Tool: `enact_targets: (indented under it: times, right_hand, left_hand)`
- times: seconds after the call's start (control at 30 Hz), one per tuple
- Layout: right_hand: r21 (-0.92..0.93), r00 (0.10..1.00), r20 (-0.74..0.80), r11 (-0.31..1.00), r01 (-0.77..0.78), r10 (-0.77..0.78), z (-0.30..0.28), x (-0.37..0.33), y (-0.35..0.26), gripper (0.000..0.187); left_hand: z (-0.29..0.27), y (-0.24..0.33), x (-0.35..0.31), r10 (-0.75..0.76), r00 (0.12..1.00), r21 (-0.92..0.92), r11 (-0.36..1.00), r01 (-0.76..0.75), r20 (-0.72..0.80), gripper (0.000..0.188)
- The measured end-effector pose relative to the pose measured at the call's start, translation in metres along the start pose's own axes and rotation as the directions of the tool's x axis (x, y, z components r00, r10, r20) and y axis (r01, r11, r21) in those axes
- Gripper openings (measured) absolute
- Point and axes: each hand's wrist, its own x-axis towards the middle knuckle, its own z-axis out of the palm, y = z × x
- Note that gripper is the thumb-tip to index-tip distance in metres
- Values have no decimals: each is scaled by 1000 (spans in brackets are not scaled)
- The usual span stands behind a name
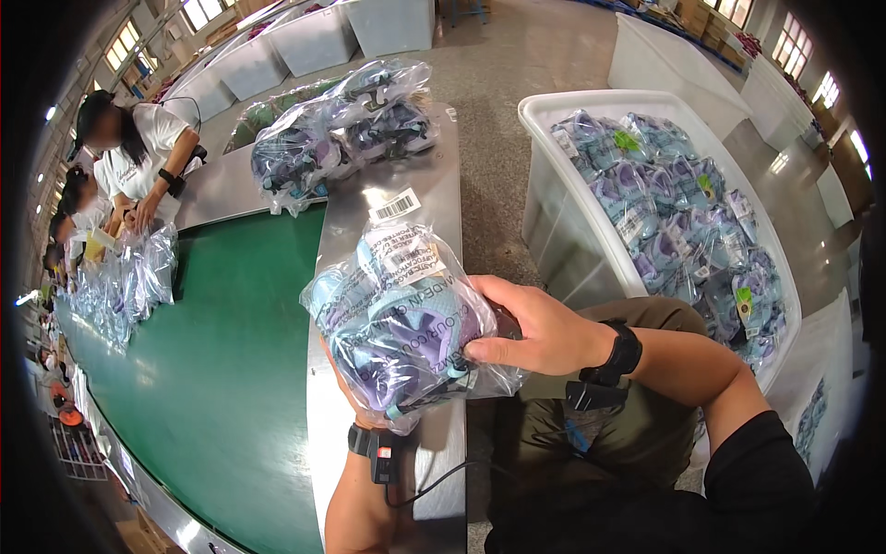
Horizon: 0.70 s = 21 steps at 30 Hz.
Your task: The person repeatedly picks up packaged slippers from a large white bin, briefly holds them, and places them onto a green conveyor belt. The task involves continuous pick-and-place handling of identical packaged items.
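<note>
Between my two hands is a clear plastic bag (397,323) with what look like light-blue and purple shoes inside, printed in dark letters. My right hand (535,328) grips its right edge, thumb on top and fingers along the upper side. From below and the left, my left hand (349,388) holds the bag; most of its fingers are hidden behind it. The bag is over the metal ledge (434,222) beside the green belt (240,369). A white barcode label (394,205) shows just beyond it.
Several similar bags (346,138) are piled at the ledge's far end. On my right stands a white bin (591,217) full of bagged shoes. Across the belt, a person (148,157) handles more clear bags (129,277). White bins (314,42) line the back.
</note>
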Motion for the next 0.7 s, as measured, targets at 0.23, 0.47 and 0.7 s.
enact_targets:
  times: [0.23, 0.47, 0.7]
  right_hand:
    - [-60, 994, 24, 993, 104, -102, -3, 0, -5, 70]
    - [-24, 985, 168, 999, 37, -32, -20, -1, -17, 64]
    - [253, 995, 102, 967, -19, -8, -27, 2, -15, 59]
  left_hand:
    - [-4, -2, -2, -37, 999, -10, 999, 37, 1, 67]
    - [-3, -4, 0, -65, 998, -13, 998, 65, 9, 68]
    - [-6, -4, -4, -95, 995, 1, 995, 95, -4, 68]
